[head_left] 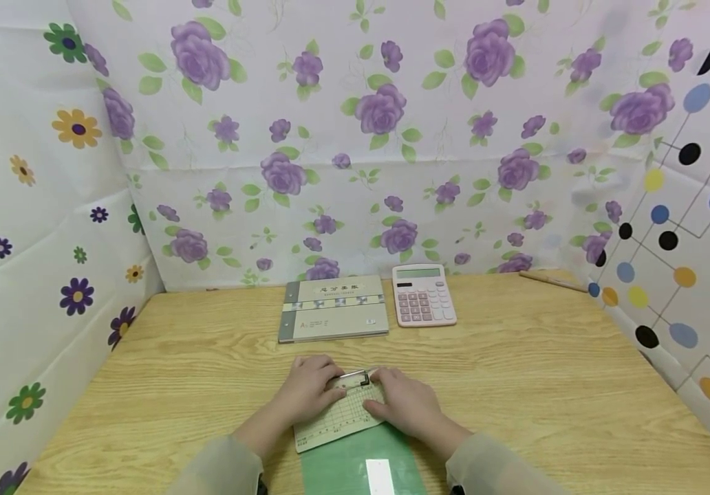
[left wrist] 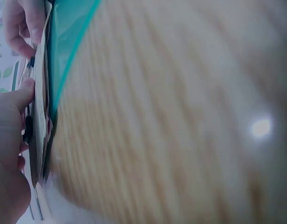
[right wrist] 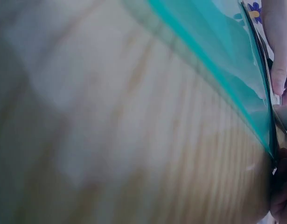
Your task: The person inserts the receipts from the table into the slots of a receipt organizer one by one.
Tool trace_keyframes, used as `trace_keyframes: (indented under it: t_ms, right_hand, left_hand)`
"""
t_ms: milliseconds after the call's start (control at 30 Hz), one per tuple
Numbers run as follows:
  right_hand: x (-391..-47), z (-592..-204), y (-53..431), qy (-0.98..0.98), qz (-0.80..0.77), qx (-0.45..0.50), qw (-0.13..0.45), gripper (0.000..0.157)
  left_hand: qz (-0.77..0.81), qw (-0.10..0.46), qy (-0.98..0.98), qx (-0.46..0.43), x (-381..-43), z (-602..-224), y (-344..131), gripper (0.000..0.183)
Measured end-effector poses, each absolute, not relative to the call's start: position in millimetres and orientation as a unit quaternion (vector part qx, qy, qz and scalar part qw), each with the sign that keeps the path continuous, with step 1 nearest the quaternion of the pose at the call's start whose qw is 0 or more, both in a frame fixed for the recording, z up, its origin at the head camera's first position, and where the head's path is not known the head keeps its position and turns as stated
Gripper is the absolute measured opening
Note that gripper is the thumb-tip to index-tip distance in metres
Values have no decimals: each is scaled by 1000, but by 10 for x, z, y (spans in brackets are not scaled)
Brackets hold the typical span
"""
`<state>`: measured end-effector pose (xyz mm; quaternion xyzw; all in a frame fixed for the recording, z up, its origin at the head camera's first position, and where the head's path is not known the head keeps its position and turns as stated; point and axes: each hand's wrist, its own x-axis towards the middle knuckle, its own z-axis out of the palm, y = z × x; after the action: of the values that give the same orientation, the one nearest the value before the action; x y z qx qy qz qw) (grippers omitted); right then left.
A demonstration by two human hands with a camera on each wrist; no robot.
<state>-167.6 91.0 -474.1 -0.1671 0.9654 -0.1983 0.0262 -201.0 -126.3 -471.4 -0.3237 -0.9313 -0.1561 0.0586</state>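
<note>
A sheaf of printed paper forms point(head_left: 336, 419) with a grid sits tilted over a translucent green folder cover point(head_left: 364, 457) at the table's front. Across the sheaf's top lies a metal clip bar point(head_left: 351, 375) with a black catch. My left hand point(head_left: 308, 392) grips the sheaf's upper left, thumb on the paper and fingers curled over the top edge. At the upper right, my right hand point(head_left: 407, 402) holds it likewise, its fingers by the black catch. In the left wrist view the sheaf's layered edge point(left wrist: 39, 107) stands between thumb and fingers; the right wrist view partly hides the right hand.
Behind the hands lies a ledger book point(head_left: 333, 309), with a pink and white calculator point(head_left: 424, 295) to its right. A thin brown stick-like thing point(head_left: 552, 280) rests at the back right edge of the wooden table point(head_left: 547, 385). Patterned cloth surrounds the table.
</note>
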Motion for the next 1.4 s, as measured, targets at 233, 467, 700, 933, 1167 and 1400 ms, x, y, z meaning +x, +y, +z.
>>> trace_keyframes:
  t_ms: [233,467,700,933,1167,1400]
  right_hand:
    - [-1646,-4703,1054,969,-161,-184,25,50]
    - [-1616,-4689,1146,970,-134,-201,18,54]
    - [-1543,-4687,1348,971,-142,-190,5,52]
    - [-1466,-4673,1523,977,-152,-150,20,51]
    - [-1434,-4651,1632,980,-151,-131,21,50]
    - [-1433,-4676,1668,980,-147,-131,17,50]
  left_hand:
    - [-199,18,-928,-314,-2062,-4772,-1258,30]
    - [-227,2,-926,-302,-2076,-4805,-1350,38]
    - [-296,-48,-910,-287,-2093,-4785,-1443,48]
    - [-288,-56,-913,-284,-2081,-4760,-1463,54]
    - [-281,-57,-916,-280,-2055,-4733,-1490,56]
    - [-284,-60,-916,-276,-2026,-4712,-1510,58]
